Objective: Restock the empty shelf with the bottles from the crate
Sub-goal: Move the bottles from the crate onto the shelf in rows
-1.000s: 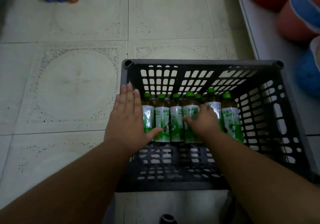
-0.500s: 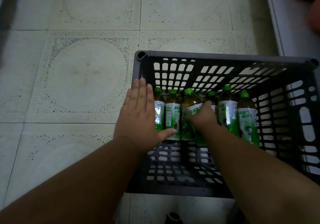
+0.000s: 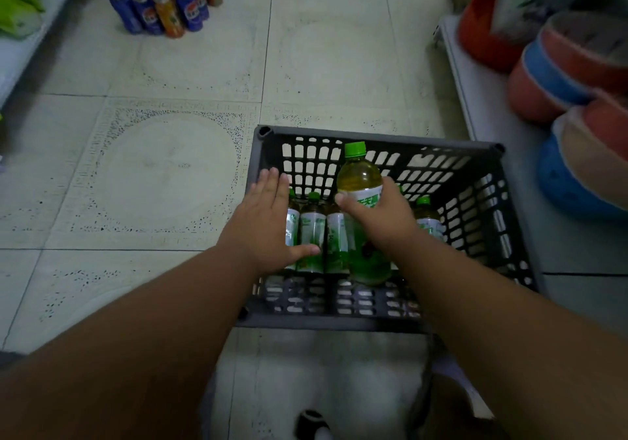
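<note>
The crate (image 3: 380, 135) looks like matt dark plastic, pierced with a lattice; the bottle (image 3: 362, 201) is clear glossy plastic with a shiny label; the floor (image 3: 163, 167) is smooth, pale, speckled tile.

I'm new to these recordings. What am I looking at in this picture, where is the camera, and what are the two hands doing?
There is no machine here: a person wears one camera on the head, looking down at their own bare arms. On the tiled floor stands a dark slotted crate holding green-capped bottles in a row. The right hand is closed around one bottle, which sits higher than the row. The left hand lies flat and open against the bottles at the crate's left side, holding nothing. Farther off, a cluster of cans stands on the floor, and stacked bowls sit on a low shelf at right.
</note>
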`<state>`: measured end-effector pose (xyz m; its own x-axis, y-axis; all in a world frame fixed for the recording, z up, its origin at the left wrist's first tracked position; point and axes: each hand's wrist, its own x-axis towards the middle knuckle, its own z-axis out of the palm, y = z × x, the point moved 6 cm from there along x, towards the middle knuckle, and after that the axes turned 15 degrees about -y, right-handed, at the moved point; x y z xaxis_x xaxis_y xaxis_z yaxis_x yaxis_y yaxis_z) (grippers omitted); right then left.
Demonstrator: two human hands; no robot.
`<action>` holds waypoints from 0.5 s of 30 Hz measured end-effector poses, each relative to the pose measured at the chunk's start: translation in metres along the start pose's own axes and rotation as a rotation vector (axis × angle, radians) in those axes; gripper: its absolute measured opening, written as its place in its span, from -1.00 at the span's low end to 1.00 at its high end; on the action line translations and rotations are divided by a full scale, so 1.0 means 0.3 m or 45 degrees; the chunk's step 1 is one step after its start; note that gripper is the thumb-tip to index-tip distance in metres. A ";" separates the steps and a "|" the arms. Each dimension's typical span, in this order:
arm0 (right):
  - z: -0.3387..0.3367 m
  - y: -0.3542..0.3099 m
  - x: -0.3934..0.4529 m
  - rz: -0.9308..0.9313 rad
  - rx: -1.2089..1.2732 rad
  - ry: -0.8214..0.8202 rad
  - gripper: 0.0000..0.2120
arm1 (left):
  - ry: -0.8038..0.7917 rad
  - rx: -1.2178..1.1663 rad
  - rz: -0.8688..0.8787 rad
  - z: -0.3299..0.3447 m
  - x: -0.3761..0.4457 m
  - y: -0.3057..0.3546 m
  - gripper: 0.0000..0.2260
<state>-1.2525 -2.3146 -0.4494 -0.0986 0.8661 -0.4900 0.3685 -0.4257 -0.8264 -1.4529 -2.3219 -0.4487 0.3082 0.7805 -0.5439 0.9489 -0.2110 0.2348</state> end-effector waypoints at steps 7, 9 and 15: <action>-0.161 -0.241 -0.355 -0.203 0.039 0.076 -0.44 | 0.155 -0.410 0.194 -0.131 -0.297 0.274 0.02; -0.232 -0.285 -0.482 -0.275 0.028 0.180 -0.44 | 0.187 -0.497 0.271 -0.161 -0.381 0.371 -0.05; -0.444 -0.304 -0.894 -0.432 0.092 0.462 -0.49 | 0.273 -0.646 0.492 -0.197 -0.546 0.682 -0.10</action>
<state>-1.1365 -2.4731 -0.2058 0.1308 0.9887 -0.0728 0.3050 -0.1100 -0.9460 -1.3132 -2.4582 -0.2639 0.5490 0.8152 -0.1848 0.6069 -0.2368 0.7587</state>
